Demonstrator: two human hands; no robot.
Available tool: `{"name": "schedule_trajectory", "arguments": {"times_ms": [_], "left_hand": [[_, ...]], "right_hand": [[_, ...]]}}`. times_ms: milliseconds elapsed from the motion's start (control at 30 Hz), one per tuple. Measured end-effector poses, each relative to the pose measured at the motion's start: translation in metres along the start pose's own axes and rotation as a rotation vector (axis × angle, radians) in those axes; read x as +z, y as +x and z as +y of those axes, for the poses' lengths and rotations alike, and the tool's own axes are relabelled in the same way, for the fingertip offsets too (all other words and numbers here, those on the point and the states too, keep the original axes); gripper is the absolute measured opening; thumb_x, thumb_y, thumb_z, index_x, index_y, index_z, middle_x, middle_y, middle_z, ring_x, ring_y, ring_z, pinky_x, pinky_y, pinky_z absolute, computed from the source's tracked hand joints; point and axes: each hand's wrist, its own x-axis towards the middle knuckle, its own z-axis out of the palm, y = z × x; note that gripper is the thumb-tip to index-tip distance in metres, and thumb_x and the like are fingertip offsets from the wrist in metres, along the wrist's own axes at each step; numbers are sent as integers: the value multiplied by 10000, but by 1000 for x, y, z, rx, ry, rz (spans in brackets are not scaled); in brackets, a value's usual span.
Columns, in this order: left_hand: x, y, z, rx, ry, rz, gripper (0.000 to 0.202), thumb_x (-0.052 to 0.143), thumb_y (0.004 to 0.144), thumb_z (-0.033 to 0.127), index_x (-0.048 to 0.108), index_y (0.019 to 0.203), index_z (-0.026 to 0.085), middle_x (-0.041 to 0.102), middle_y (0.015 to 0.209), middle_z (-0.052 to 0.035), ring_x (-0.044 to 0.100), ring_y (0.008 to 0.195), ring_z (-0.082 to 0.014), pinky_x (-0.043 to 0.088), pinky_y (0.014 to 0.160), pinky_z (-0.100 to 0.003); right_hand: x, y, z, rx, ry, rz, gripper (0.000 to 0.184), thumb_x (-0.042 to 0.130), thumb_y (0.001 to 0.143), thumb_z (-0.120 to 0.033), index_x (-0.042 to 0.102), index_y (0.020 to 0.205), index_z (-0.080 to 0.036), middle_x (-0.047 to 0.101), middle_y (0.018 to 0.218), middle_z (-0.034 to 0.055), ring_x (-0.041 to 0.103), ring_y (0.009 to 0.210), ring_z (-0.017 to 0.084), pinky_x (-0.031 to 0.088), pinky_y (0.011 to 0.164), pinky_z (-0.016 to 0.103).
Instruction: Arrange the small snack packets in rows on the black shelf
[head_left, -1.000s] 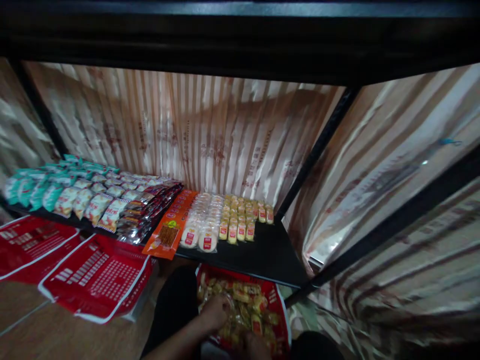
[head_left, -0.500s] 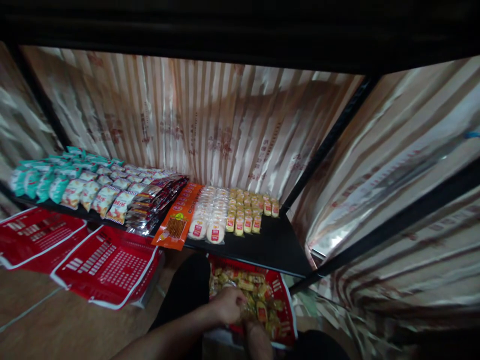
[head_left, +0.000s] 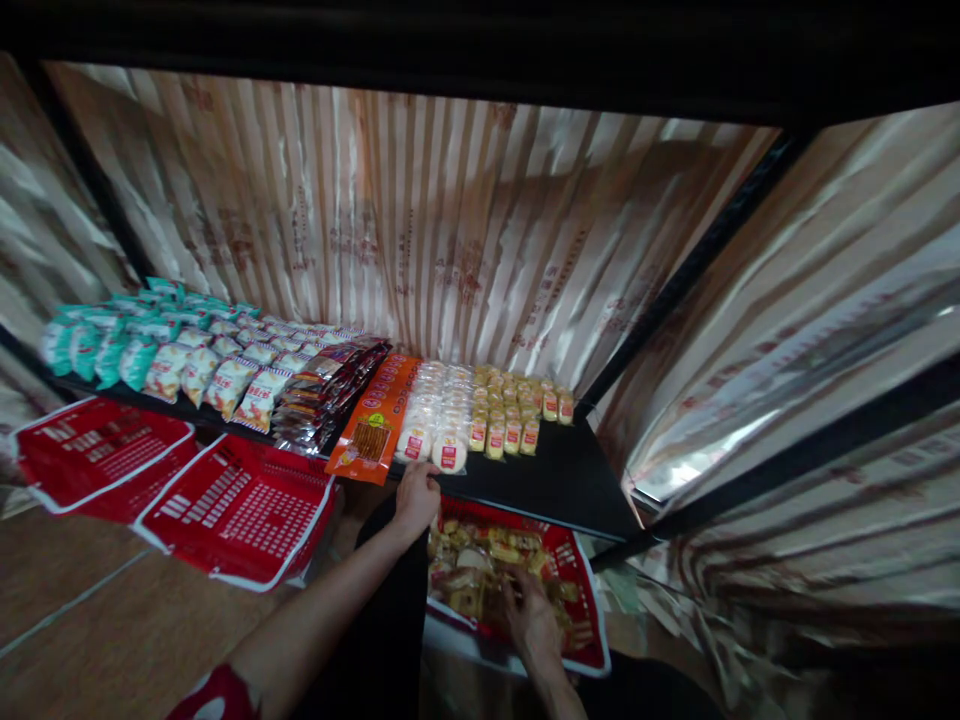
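My left hand (head_left: 417, 503) is at the shelf's front edge, its fingers bent together just under the white round wrapped crackers (head_left: 449, 452); whether it grips anything is hidden. My right hand (head_left: 534, 618) reaches down into a red basket (head_left: 576, 590) with its fingers apart, among loose yellow-wrapped snacks (head_left: 504, 545). On the black shelf (head_left: 525, 485), rows of small yellow snack packets (head_left: 512, 432) stand right of the white crackers. An orange snack bag (head_left: 373, 430) lies to their left.
Further left on the shelf are dark shiny packets (head_left: 315, 400), white snack bags (head_left: 229, 385) and teal bags (head_left: 111, 350). Two red baskets (head_left: 247, 515) sit below. Black posts (head_left: 697, 265) and a striped curtain (head_left: 360, 220) enclose the shelf.
My left hand has moved up from the basket to the shelf edge by the white crackers. My right hand has reached further into the basket, its fingers now spread. The view has shifted slightly.
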Motion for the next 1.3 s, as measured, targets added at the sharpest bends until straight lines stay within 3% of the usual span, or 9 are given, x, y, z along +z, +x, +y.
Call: {"name": "schedule_trajectory", "arguments": {"times_ms": [167, 400, 600, 733, 900, 1100, 1200, 1300], "left_hand": [[-1, 24, -13, -47, 25, 66, 307, 466, 723, 31, 621, 962, 144, 558, 1068, -89, 544, 1034, -167, 421, 944, -276], [3, 40, -23, -47, 149, 16, 318, 469, 760, 88, 610, 1040, 144, 510, 1138, -109, 559, 1002, -166, 437, 923, -268], [-3, 34, -21, -16, 197, 13, 340, 437, 780, 104, 603, 1076, 130, 508, 1151, -127, 541, 1054, -205, 433, 924, -292], [2, 13, -9, 130, 150, 35, 332, 403, 757, 59, 634, 978, 149, 543, 1079, -90, 546, 1019, -181, 424, 928, -274], [22, -27, 0, 295, 60, -144, 297, 401, 762, 58, 654, 882, 157, 590, 974, -54, 565, 939, -140, 438, 902, -251], [35, -77, -18, 217, 206, -531, 278, 441, 769, 90, 662, 915, 171, 635, 995, -57, 581, 945, -156, 440, 888, -272], [33, -96, -32, 201, 265, -642, 272, 447, 782, 130, 659, 942, 186, 638, 1042, -58, 581, 970, -170, 438, 877, -269], [29, -110, -48, 188, 284, -715, 253, 451, 777, 143, 668, 898, 187, 657, 1003, -50, 587, 952, -173, 443, 856, -262]], "right_hand": [[1, 38, -34, -129, 138, 100, 329, 391, 784, -330, 671, 895, -196, 673, 948, 102, 627, 898, 222, 483, 853, 356], [15, 48, -69, -194, 221, 7, 313, 418, 806, -305, 677, 920, -172, 661, 945, 96, 619, 883, 205, 483, 838, 338], [16, 22, -48, -111, 133, -73, 280, 417, 826, -241, 666, 937, -178, 669, 983, 70, 609, 925, 172, 455, 852, 293], [19, -6, -20, -24, -89, -224, 279, 414, 844, -216, 665, 957, -169, 679, 986, 89, 616, 914, 175, 442, 819, 271], [29, -37, -6, -40, -303, -376, 246, 473, 803, -176, 667, 955, -167, 666, 1019, 108, 573, 995, 204, 388, 864, 296], [33, -47, -8, -40, -420, -462, 290, 484, 803, -199, 622, 1057, -177, 606, 1149, 115, 474, 1122, 226, 303, 935, 311], [31, -45, -14, -11, -453, -495, 318, 499, 808, -278, 586, 1098, -178, 579, 1195, 125, 445, 1165, 257, 315, 919, 346], [29, -37, -21, 65, -447, -581, 407, 474, 820, -441, 586, 1081, -150, 598, 1158, 165, 507, 1115, 277, 356, 880, 362]]}}
